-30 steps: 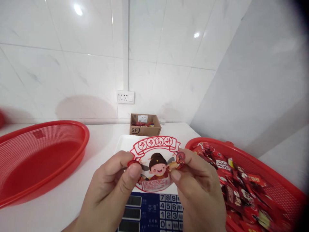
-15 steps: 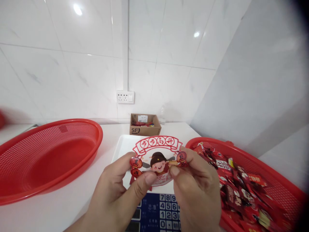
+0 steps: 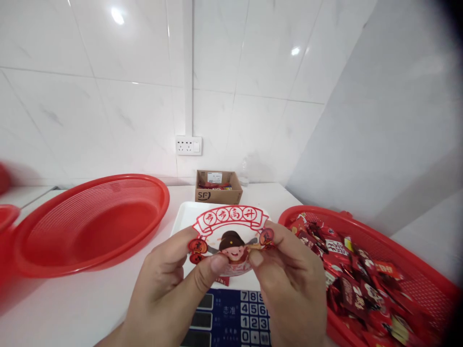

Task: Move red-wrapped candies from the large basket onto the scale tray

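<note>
Both hands hold up a clear plastic bag (image 3: 231, 226) printed with a red banner and a cartoon figure. My left hand (image 3: 170, 289) pinches its left edge between thumb and fingers, by the red lantern prints. My right hand (image 3: 292, 284) pinches the right edge in the same way. The bag hangs just above the white pan (image 3: 181, 217) of an electronic scale, whose blue keypad (image 3: 249, 318) shows below my hands.
A large empty red mesh basket (image 3: 90, 226) lies at the left, with another red rim (image 3: 5, 217) at the far left edge. A red basket (image 3: 408, 270) of red wrapped candies sits at the right. A small cardboard box (image 3: 218, 187) stands by the tiled wall, under a socket (image 3: 188, 145).
My thumbs have slid closer together along the bag's lower edge, crumpling it. The view has shifted left, so the empty red basket shows further right and a second red rim has appeared.
</note>
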Action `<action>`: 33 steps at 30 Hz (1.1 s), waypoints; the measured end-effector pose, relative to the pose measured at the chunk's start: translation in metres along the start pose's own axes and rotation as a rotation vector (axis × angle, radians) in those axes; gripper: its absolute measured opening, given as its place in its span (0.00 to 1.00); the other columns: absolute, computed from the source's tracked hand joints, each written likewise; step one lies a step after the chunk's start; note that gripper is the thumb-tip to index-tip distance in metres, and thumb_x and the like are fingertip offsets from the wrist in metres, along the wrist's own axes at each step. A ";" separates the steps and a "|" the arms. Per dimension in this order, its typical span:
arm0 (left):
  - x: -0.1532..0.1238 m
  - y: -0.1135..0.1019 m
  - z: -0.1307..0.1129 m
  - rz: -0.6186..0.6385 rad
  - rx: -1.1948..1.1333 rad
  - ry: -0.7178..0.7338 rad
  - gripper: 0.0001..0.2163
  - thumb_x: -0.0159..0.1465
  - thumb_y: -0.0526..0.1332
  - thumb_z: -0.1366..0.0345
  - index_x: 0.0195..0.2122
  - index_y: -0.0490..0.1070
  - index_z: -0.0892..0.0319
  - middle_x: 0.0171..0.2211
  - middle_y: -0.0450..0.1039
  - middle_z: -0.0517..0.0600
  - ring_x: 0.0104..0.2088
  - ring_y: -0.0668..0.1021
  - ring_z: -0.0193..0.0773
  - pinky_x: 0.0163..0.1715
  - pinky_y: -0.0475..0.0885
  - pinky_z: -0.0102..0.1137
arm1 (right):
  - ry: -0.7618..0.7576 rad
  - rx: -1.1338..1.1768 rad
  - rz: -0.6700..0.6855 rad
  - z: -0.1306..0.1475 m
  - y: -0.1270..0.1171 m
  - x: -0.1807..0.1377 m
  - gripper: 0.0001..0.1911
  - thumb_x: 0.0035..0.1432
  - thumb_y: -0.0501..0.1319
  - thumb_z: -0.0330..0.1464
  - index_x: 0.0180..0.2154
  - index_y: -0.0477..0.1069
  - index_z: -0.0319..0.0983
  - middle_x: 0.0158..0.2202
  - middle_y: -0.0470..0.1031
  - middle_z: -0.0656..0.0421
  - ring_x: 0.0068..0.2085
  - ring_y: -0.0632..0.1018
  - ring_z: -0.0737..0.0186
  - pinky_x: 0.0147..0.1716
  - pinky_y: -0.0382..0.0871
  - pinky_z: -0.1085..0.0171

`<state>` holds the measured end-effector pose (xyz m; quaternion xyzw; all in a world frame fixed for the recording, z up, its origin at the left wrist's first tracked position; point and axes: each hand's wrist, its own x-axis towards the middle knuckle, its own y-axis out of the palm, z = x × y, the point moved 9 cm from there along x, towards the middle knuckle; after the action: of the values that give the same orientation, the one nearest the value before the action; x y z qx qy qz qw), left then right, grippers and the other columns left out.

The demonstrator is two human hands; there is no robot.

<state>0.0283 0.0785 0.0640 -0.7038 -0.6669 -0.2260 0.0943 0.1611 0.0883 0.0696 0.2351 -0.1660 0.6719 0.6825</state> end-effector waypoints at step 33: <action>-0.006 -0.002 0.006 0.017 0.031 -0.105 0.06 0.60 0.64 0.61 0.30 0.74 0.58 0.27 0.74 0.48 0.27 0.72 0.34 0.28 0.69 0.27 | 0.113 0.256 0.068 -0.010 0.008 -0.012 0.06 0.59 0.61 0.34 0.37 0.76 0.48 0.35 0.80 0.58 0.36 0.81 0.55 0.30 0.77 0.62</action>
<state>0.0276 0.0762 0.0556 -0.7186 -0.6685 -0.1777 0.0720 0.1520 0.0836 0.0561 0.2760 -0.0480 0.7224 0.6322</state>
